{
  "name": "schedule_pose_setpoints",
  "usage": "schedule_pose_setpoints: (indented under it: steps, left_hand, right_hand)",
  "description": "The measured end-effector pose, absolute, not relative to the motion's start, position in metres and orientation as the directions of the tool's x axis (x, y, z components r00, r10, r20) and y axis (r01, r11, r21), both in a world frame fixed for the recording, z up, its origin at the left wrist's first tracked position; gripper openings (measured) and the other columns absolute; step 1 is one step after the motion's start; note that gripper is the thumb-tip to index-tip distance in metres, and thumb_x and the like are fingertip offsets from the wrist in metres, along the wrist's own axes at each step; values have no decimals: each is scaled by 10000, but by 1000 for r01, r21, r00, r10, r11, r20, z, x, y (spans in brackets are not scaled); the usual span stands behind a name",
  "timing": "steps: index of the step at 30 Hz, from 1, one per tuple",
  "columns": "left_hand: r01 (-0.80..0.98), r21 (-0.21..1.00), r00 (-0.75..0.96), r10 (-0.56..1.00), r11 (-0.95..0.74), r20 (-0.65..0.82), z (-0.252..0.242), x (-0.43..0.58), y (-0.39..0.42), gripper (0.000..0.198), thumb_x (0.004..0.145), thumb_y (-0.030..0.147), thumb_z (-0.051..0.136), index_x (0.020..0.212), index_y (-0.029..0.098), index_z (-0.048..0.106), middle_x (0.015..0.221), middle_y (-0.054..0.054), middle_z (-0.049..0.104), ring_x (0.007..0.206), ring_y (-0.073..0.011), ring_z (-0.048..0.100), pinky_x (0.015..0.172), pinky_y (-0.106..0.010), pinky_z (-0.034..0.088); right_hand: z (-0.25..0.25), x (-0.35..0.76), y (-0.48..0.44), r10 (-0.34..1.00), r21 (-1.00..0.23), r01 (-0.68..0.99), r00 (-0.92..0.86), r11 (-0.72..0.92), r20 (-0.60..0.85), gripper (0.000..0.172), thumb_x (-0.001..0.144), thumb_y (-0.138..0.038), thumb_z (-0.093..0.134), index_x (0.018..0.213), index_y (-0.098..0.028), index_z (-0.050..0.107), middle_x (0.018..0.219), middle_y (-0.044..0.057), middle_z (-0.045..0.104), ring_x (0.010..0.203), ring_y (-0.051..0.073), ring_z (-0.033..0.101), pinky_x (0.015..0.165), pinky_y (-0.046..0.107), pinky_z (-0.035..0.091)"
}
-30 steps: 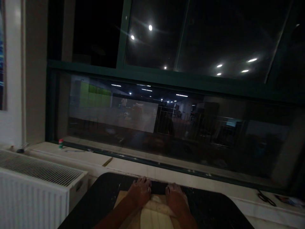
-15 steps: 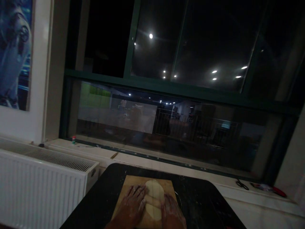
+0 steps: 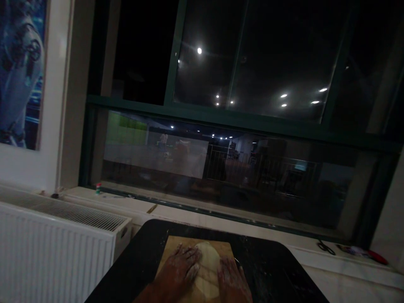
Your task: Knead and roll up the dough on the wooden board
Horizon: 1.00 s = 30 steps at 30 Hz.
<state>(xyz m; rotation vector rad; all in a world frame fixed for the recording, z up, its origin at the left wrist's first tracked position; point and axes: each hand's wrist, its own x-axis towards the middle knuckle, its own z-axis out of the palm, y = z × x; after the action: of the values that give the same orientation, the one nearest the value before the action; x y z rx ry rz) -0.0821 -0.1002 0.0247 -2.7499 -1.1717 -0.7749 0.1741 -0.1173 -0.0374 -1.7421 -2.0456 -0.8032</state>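
Dough [image 3: 206, 263], judged soft and pliable, lay on the wooden board [image 3: 176, 246], flanked at 9 and 3 o'clock by left hand [image 3: 179, 271] and right hand [image 3: 230, 280], fingers flat, best gripped underneath.

The dough [image 3: 207, 265] lies on the board [image 3: 172, 251], seemingly under both hands, radiator [image 3: 57, 240] left.

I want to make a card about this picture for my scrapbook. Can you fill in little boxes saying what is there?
Left hand: flat on the dough, floury
Right hand: flat on the dough, floury
Dough: pale, on the wooden board
Wooden board: on the black table
Black table: dusted with flour
Radiator: white, at left
Window: dark, reflecting lights
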Motion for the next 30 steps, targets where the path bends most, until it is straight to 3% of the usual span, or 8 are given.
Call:
schedule_pose_setpoints:
  steps: [3, 6, 9, 13, 17, 21, 25, 30]
  left_hand:
    - [772, 158, 533, 763, -616, 366, 25, -60, -67, 508, 1094, 404, 384, 1589, 296, 427, 1626, -78, 453, 1498, -285, 439, 1227, -555, 393]
    - [869, 169, 418, 873, -465, 251, 23, -41, -30, 590, 1039, 420, 456, 1595, 228, 416, 1636, -157, 397, 1496, -387, 415, 1166, -665, 418]
    - [899, 183, 355, 906, -398, 230, 19, -28, -2, 610, 1019, 434, 454, 1584, 204, 434, 1608, -176, 441, 1479, -435, 425, 1145, -768, 360]
    - [908, 181, 328, 910, -378, 255, 16, -23, 7, 592, 1016, 417, 434, 1577, 230, 449, 1613, -140, 446, 1512, -408, 383, 1187, -765, 290]
    - [902, 167, 345, 898, -397, 274, 13, -28, -14, 613, 981, 332, 465, 1590, 271, 422, 1658, -91, 358, 1541, -391, 335, 1207, -763, 256]
    - [870, 84, 420, 820, -486, 390, 6, -39, -42, 562, 1027, 304, 408, 1587, 260, 431, 1645, -75, 402, 1521, -371, 386, 1210, -701, 337]
    - [808, -79, 519, 640, -585, 566, -8, -56, -67, 514, 1077, 320, 406, 1587, 258, 431, 1594, -50, 505, 1440, -280, 522, 1165, -488, 482]
    - [756, -181, 572, 502, -629, 648, -11, -84, -104, 540, 1089, 326, 460, 1618, 327, 352, 1560, 28, 560, 1400, -189, 560, 1205, -378, 437]
  right_hand:
    - [-1, 183, -93, 929, 168, 976, -186, 138, 320, 561, 975, -85, 364, 1437, -275, 621, 1506, 80, 598, 1400, 273, 556, 1119, 515, 510]
    - [21, 187, -60, 971, 99, 984, -164, 148, 172, 592, 948, -36, 362, 1474, -198, 581, 1569, 120, 522, 1476, 273, 457, 1164, 481, 458]
    - [26, 189, -28, 978, 66, 987, -154, 146, 142, 548, 956, -62, 387, 1431, -202, 622, 1550, 117, 551, 1476, 273, 460, 1164, 497, 453]
    - [23, 190, -14, 983, 40, 996, -91, 86, 157, 516, 1021, -166, 319, 1446, -214, 607, 1580, 122, 516, 1482, 300, 453, 1126, 589, 473]
    - [17, 188, -42, 984, 53, 995, -88, 81, 158, 540, 959, -127, 378, 1421, -239, 636, 1625, 81, 453, 1516, 300, 395, 1151, 563, 453]
    - [4, 178, -85, 961, 58, 997, -57, 43, 269, 544, 986, -142, 336, 1454, -212, 604, 1598, 106, 487, 1478, 277, 463, 1185, 541, 426]
    - [-28, 167, -117, 882, 4, 999, 29, -35, 470, 485, 1019, -173, 335, 1327, -206, 709, 1449, 95, 641, 1386, 269, 574, 1191, 504, 435]
    - [-67, 156, -145, 671, -22, 998, -18, 51, 741, 378, 1026, -271, 466, 1271, -221, 749, 1338, 107, 704, 1234, 277, 690, 1058, 422, 538]
